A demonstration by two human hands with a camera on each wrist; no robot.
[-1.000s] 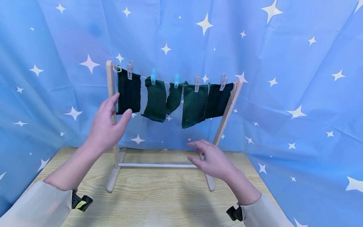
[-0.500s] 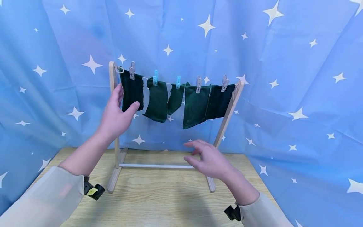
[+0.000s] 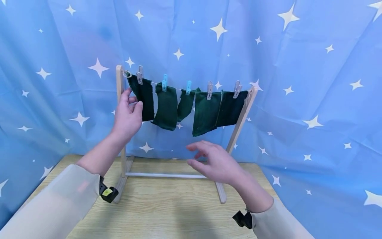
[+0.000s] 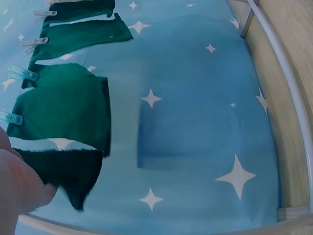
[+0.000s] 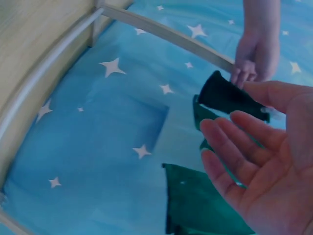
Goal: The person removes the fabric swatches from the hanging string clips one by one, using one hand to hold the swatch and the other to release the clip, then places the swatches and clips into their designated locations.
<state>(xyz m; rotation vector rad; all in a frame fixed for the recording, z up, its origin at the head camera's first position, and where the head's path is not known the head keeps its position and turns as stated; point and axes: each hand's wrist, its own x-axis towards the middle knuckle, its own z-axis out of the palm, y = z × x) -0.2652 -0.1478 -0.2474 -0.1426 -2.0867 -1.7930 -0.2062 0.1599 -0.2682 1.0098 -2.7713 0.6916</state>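
Observation:
Several green cloths hang from a string, each under a clothespin. My left hand (image 3: pixel 126 116) pinches the left edge of the leftmost dark green cloth (image 3: pixel 147 106), close to the wooden post (image 3: pixel 119 81). In the left wrist view the thumb (image 4: pixel 34 188) lies against that cloth (image 4: pixel 73 171), whose lower corner hangs in a point. Some of the fingers are hidden there. A grey clothespin (image 3: pixel 139 76) clips the cloth's top to the string. My right hand (image 3: pixel 215 162) hovers below the hanging cloths, fingers loosely bent, and its palm (image 5: pixel 274 196) holds nothing.
The wooden rack stands on a light wood table (image 3: pixel 155 212), with a slanted right post (image 3: pixel 243 116) and a white crossbar (image 3: pixel 167 175) low down. Two blue clothespins, one of them this clothespin (image 3: pixel 164 83), hold the middle cloths. A starry blue curtain (image 3: pixel 298 66) closes off the back.
My left hand has moved up and right to the leftmost cloth and now pinches its edge, bending that side. The right hand has drifted slightly left.

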